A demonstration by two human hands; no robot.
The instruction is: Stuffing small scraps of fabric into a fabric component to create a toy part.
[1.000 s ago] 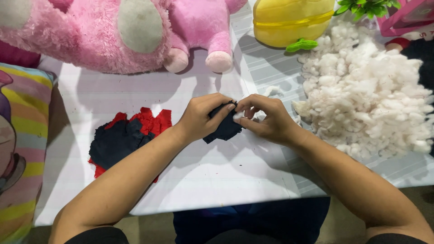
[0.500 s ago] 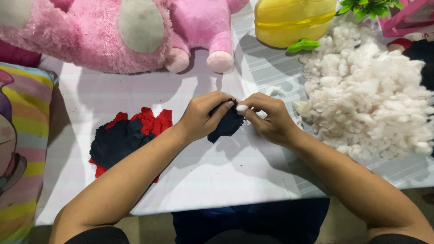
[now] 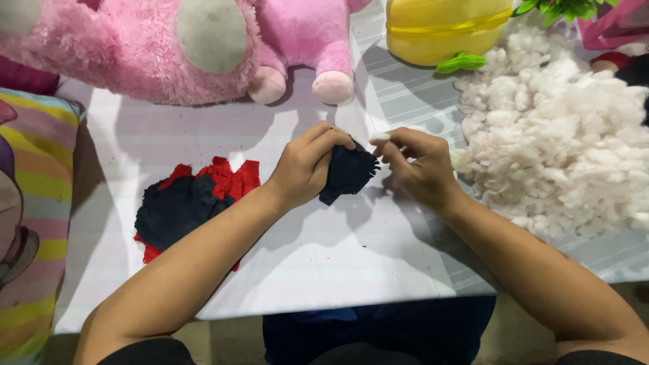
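1. Your right hand [image 3: 418,165] is drawing slightly away from the dark fabric piece [image 3: 348,172] compared with a moment earlier, pinching a wisp of white stuffing [image 3: 380,136]
2. Your left hand [image 3: 304,169] is gripping the fabric piece above the white table [image 3: 324,270]
3. You are risking dropping the wisp, since the pinch looks light
4. The stuffing pile [image 3: 561,135] is crowding your right; the red and dark scraps [image 3: 186,206] and pink plush toy [image 3: 135,47] are lying left

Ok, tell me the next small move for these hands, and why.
Probably push the white tuft into the dark cloth piece. The left hand grips that piece with its ragged edge toward the right hand, whose fingertips pinch a bit of white stuffing right beside it. If more is needed, the stuffing pile lies close on the right.
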